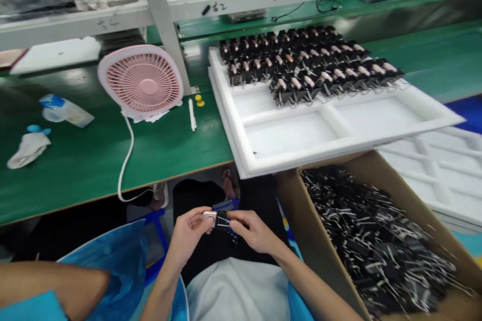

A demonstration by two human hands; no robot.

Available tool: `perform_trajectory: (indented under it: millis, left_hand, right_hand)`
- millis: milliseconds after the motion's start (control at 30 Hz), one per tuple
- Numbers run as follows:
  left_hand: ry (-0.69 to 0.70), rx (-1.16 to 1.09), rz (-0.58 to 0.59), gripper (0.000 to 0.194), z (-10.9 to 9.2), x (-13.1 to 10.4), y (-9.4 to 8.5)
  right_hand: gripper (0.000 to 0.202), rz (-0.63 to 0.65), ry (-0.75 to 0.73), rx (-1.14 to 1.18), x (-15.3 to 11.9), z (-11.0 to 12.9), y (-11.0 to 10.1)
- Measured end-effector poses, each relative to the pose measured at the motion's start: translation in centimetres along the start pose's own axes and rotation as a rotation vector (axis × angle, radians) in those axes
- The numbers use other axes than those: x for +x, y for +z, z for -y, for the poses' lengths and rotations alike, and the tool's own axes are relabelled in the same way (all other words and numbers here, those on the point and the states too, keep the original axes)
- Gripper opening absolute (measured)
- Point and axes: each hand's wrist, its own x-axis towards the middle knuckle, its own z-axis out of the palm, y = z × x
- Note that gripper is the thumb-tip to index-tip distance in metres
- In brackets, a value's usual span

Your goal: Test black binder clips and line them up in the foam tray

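Above my lap, my left hand pinches a small pinkish-silver part between thumb and fingers. A black binder clip with wire handles sits against the right end of that part. My right hand holds the clip by its handles, thumb on top. Both hands are close together, just beyond the light cloth on my lap. Behind them, a white foam tray bears rows of black clips with pinkish parts in them.
A cardboard box full of loose black clips stands to my right. On the green table are a pink fan, a white pen and a bottle. Another person's arm is at the lower left.
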Motion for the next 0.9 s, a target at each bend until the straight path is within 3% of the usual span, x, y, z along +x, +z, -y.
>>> perform_trajectory:
  millis: [200, 367, 500, 567, 600, 667, 733, 767, 833, 900]
  left_hand:
    - [-0.073, 0.076, 0.021, 0.093, 0.5, 1.5, 0.5]
    - [-0.107, 0.13, 0.008, 0.106, 0.1, 2.6, 1.5]
    - [-0.089, 0.169, 0.11, 0.102, 0.0, 2.9, 1.4]
    - [-0.065, 0.171, 0.154, 0.097, -0.3, 2.5, 1.0]
    - [-0.043, 0.157, 0.158, 0.094, -0.5, 2.1, 0.9]
    - [-0.005, 0.088, 0.134, 0.089, -1.1, 1.4, 0.7]
    - [0.017, -0.011, 0.092, 0.088, -1.5, 0.7, 0.8]
    - [0.02, -0.058, 0.07, 0.088, -1.7, 0.5, 0.8]
    - [0.041, -0.138, 0.044, 0.085, -1.9, 0.4, 1.0]
    - [0.057, -0.214, 0.049, 0.079, -1.8, 0.8, 0.9]
  right_hand:
    - [0.032, -0.017, 0.012, 0.029, -0.7, -0.2, -1.8]
    - [0.035, -0.08, 0.099, 0.029, -1.4, -0.7, -1.8]
    - [0.048, -0.052, 0.18, -0.053, -3.1, 1.9, -3.4]
    - [0.049, -0.128, 0.136, -0.111, -4.4, 3.7, -6.2]
    - [0.046, -0.228, 0.125, -0.14, -5.0, 4.3, -8.2]
    - [0.048, -0.531, 0.203, -0.252, -6.2, 4.1, -12.8]
    - [0.046, -0.819, 0.401, -0.501, -7.0, 2.0, -17.7]
    - [0.037, -0.865, 0.486, -0.582, -7.2, 0.3, -19.8]
    - [0.015, -0.839, 0.596, -0.669, -7.1, -3.5, -23.0]
    - [0.018, -0.743, 0.666, -0.719, -6.7, -6.9, -24.7]
